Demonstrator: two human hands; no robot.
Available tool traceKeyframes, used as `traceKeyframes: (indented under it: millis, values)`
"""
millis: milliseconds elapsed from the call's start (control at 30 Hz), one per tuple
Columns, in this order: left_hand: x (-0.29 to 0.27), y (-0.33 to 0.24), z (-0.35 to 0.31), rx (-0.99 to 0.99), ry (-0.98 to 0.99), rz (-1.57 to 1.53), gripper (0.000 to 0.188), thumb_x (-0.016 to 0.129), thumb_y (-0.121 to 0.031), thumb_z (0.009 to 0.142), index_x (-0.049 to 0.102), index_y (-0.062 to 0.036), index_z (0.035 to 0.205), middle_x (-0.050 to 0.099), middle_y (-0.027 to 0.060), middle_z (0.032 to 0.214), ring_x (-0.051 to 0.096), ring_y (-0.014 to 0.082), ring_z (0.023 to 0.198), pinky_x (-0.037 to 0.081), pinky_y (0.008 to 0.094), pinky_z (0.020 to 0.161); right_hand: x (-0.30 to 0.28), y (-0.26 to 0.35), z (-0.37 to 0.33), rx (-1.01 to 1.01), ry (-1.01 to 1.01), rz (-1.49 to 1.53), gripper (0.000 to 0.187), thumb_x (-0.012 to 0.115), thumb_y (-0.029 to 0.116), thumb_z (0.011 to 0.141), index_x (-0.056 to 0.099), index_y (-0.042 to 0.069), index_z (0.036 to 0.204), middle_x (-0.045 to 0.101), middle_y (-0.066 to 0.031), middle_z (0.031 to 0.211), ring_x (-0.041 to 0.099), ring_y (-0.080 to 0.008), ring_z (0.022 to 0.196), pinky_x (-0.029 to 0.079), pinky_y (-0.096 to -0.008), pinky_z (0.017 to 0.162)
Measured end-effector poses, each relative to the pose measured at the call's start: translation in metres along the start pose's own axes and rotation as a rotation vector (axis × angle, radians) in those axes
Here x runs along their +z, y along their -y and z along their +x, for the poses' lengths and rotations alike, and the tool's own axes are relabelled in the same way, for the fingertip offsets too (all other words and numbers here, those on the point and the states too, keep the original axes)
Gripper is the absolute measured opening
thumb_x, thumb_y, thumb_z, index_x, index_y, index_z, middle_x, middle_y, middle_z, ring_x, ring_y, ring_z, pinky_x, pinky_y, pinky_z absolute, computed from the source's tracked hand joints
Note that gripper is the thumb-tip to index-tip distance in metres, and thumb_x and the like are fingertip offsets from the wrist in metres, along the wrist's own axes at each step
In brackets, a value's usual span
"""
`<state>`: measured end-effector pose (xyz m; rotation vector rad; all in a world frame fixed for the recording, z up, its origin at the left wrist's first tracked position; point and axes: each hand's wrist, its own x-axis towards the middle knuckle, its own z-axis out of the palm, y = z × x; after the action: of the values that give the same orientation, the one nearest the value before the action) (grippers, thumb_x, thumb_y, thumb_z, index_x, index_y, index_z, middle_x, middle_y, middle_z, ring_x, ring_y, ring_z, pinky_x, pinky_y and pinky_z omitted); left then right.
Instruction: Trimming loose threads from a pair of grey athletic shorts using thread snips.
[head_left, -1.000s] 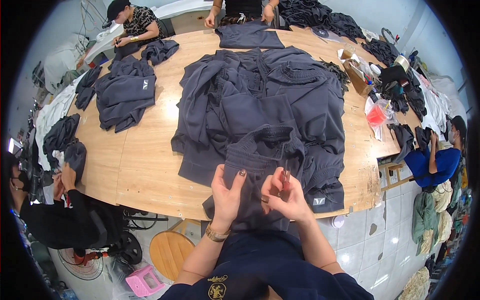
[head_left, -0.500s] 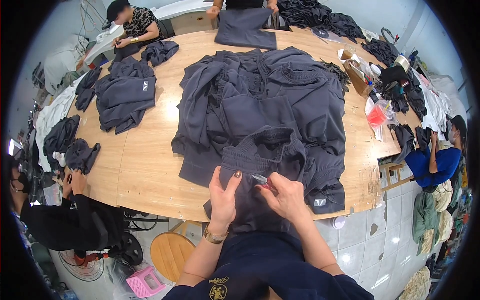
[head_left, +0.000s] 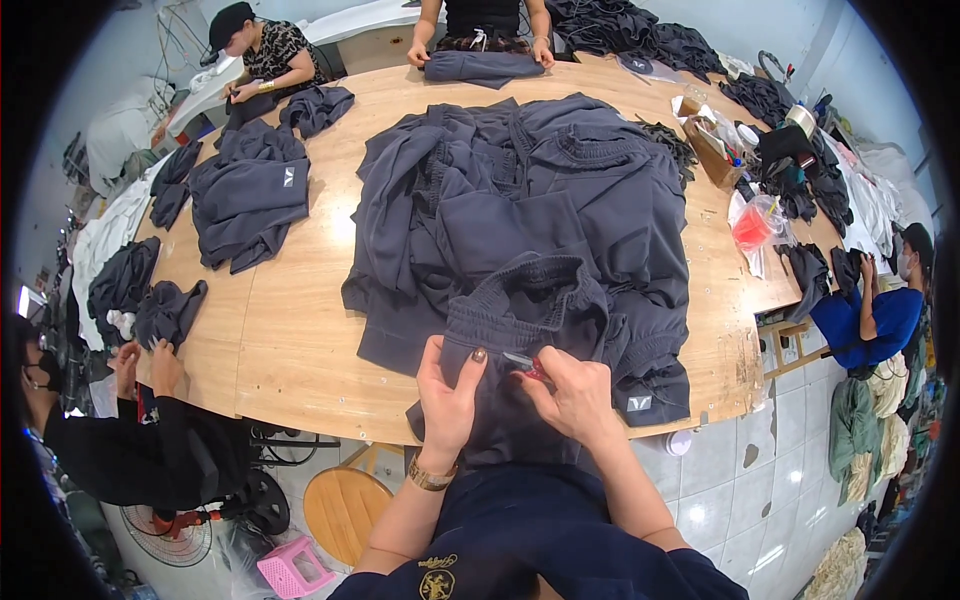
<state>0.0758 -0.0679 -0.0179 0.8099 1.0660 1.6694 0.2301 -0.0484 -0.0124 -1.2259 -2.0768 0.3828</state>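
A pair of dark grey pants with a gathered elastic waistband (head_left: 500,318) hangs over the near table edge in front of me. My left hand (head_left: 449,392) is closed on the fabric just below the waistband, thumb on top. In my right hand (head_left: 570,392) is a pair of small thread snips (head_left: 522,361) with red on the handle. Their metal blades point left at the fabric, close to my left thumb. Whether the blades touch a thread is too small to tell. Behind the waistband lies a broad heap of similar dark garments (head_left: 630,230).
Dark garments (head_left: 250,195) lie on the wooden table (head_left: 270,330) at the left. A red drink in a plastic cup (head_left: 752,230) and a brown box (head_left: 712,155) stand at the right. Co-workers sit around; one across handles a folded garment (head_left: 478,67). A round stool (head_left: 345,515) stands lower left.
My hands have hardly moved, and the snips stay by the waistband. Across the table, a co-worker's hands have lowered and folded a dark garment. The co-worker's hands at left have shifted slightly.
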Motion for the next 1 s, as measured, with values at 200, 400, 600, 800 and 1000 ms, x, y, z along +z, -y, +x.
traceKeyframes:
  millis: [200, 400, 600, 800, 1000]
  values:
    - [0.001, -0.002, -0.001, 0.048, 0.028, 0.074, 0.012, 0.059, -0.001, 0.088, 0.048, -0.0029, 0.093, 0.057, -0.0003, 0.084, 0.051, 0.0033, 0.077, 0.042, 0.0186, 0.071, -0.003, 0.0, 0.0, -0.006, 0.01, -0.007, 0.028, 0.072, 0.022, 0.074, 0.05, 0.006, 0.071, 0.054, -0.0087, 0.059, 0.056, -0.0267, 0.049, 0.042, -0.0339, 0.045]
    - [0.001, -0.003, -0.002, 0.074, 0.059, 0.111, 0.013, 0.059, 0.0, 0.088, 0.047, -0.003, 0.092, 0.056, -0.0009, 0.083, 0.05, 0.0019, 0.073, 0.041, 0.0168, 0.066, -0.003, 0.001, 0.0, -0.027, 0.008, -0.013, 0.027, 0.071, 0.022, 0.075, 0.051, 0.005, 0.072, 0.056, -0.0089, 0.06, 0.056, -0.0283, 0.05, 0.043, -0.0345, 0.046]
    - [0.001, 0.0, -0.002, 0.057, 0.047, 0.067, 0.012, 0.059, -0.001, 0.088, 0.047, -0.0029, 0.092, 0.057, -0.0009, 0.084, 0.051, 0.0022, 0.075, 0.042, 0.0177, 0.067, 0.006, -0.003, -0.005, 0.247, -0.05, 0.432, 0.029, 0.069, 0.023, 0.083, 0.048, 0.004, 0.077, 0.052, -0.0068, 0.058, 0.051, -0.0189, 0.046, 0.037, -0.0291, 0.046]
    - [0.001, 0.007, -0.006, 0.053, 0.07, 0.118, 0.013, 0.059, -0.001, 0.088, 0.048, -0.0027, 0.093, 0.058, 0.0004, 0.087, 0.051, 0.0038, 0.079, 0.041, 0.0185, 0.072, 0.014, 0.019, 0.002, 0.364, -0.046, 0.613, 0.016, 0.066, 0.006, 0.083, 0.051, 0.002, 0.084, 0.049, 0.0051, 0.067, 0.039, -0.0018, 0.061, 0.033, -0.0185, 0.053]
    - [0.0, 0.007, -0.005, 0.065, 0.024, 0.105, 0.013, 0.06, -0.002, 0.088, 0.049, -0.0024, 0.094, 0.058, 0.001, 0.088, 0.051, 0.0046, 0.082, 0.041, 0.02, 0.075, 0.014, 0.005, 0.001, 0.427, -0.194, 0.677, 0.013, 0.062, 0.007, 0.088, 0.051, 0.003, 0.082, 0.048, 0.0052, 0.067, 0.038, -0.0012, 0.061, 0.031, -0.0186, 0.052]
